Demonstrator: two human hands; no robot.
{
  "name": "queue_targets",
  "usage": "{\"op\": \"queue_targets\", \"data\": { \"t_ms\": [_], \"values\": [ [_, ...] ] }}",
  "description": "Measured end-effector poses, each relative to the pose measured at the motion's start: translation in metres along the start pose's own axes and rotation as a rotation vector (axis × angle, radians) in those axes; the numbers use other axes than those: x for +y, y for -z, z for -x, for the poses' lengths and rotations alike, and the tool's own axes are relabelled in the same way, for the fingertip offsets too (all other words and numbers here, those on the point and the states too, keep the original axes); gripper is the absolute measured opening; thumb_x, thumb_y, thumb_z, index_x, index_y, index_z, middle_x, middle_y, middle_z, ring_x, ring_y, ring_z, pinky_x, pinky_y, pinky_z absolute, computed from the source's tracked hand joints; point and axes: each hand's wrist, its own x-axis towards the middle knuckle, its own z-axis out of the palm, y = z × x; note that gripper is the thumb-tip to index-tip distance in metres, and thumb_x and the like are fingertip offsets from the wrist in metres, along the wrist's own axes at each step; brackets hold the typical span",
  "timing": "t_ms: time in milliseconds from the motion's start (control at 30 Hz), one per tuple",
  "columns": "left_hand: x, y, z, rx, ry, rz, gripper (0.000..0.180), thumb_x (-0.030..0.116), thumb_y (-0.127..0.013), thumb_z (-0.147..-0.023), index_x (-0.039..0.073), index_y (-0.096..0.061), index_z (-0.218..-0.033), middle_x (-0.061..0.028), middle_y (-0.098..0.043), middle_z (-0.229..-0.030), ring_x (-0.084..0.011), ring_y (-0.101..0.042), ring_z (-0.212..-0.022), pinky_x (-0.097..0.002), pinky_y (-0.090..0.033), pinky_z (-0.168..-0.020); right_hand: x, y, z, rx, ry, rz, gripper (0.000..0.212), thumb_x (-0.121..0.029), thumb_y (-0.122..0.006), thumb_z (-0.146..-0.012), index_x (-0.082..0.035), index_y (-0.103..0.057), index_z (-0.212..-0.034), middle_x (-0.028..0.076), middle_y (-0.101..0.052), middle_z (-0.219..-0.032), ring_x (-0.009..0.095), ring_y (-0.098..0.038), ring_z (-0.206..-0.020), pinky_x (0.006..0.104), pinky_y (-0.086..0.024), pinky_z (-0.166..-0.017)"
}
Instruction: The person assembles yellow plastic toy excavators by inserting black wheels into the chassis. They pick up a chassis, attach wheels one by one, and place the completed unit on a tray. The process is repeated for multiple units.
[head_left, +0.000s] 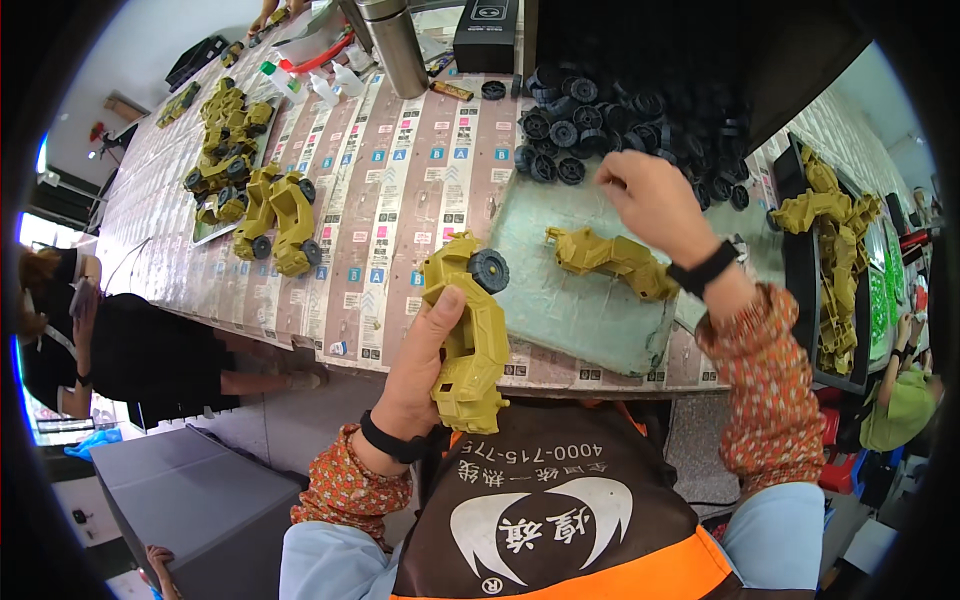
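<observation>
My left hand [405, 375] is closed around an olive-yellow toy car body [468, 350], held tilted upright at the table's front edge. One black wheel [489, 270] sits at the upper end of this body. My right hand [655, 205] hovers just in front of a heap of black toy wheels [575, 125], its fingers curled together; whether they hold anything cannot be seen. Below that hand, a second yellow car body [612, 262] without visible wheels lies on a pale green mat [590, 325].
Car bodies with wheels [280, 215] stand at left, beside a tray piled with more [225, 150]. A black crate [845, 290] of yellow bodies is at right. Behind are a steel flask [395, 50], small white bottles [335, 85] and a black box [485, 35]. Other people work at both sides.
</observation>
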Motion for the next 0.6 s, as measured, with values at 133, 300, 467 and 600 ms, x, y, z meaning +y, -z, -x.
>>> {"op": "queue_targets", "data": {
  "t_ms": [133,300,467,600],
  "values": [
    [-0.001,0.001,0.000,0.026,-0.021,0.032,0.041,0.043,-0.062,-0.103,0.012,-0.054,-0.129,-0.0030,-0.066,-0.102,-0.0130,-0.069,-0.084,-0.0290,-0.060,-0.070,0.027,-0.020,-0.040,-0.072,0.020,-0.035,0.013,-0.013,-0.065,-0.089,-0.007,-0.071,-0.098,0.014,-0.069,-0.101,0.036,-0.067,-0.099,0.0456,-0.054,-0.086],
    [-0.001,0.007,0.001,0.060,-0.046,0.020,0.039,0.042,-0.061,-0.104,0.012,-0.054,-0.128,-0.0032,-0.066,-0.101,-0.0128,-0.069,-0.084,-0.0289,-0.060,-0.070,0.019,-0.049,-0.055,-0.266,0.095,0.152,0.027,-0.007,-0.066,-0.087,-0.007,-0.065,-0.114,0.020,-0.060,-0.120,0.041,-0.065,-0.105,0.0478,-0.054,-0.092],
    [0.000,0.014,-0.003,0.040,-0.077,0.042,0.039,0.044,-0.060,-0.104,0.011,-0.055,-0.124,-0.0031,-0.066,-0.099,-0.0126,-0.068,-0.082,-0.0286,-0.059,-0.069,0.026,-0.045,-0.057,-0.258,0.063,0.134,0.033,-0.008,-0.069,-0.078,-0.001,-0.057,-0.108,0.026,-0.057,-0.122,0.045,-0.063,-0.107,0.0506,-0.052,-0.090],
    [-0.002,0.013,-0.009,0.020,-0.125,0.087,0.039,0.045,-0.060,-0.104,0.011,-0.058,-0.123,-0.0033,-0.067,-0.099,-0.0140,-0.069,-0.082,-0.0300,-0.059,-0.070,0.017,-0.032,-0.040,-0.264,0.117,0.176,0.028,-0.007,-0.069,-0.081,-0.003,-0.054,-0.104,0.022,-0.063,-0.109,0.043,-0.064,-0.102,0.0502,-0.053,-0.085]
  ]
}}
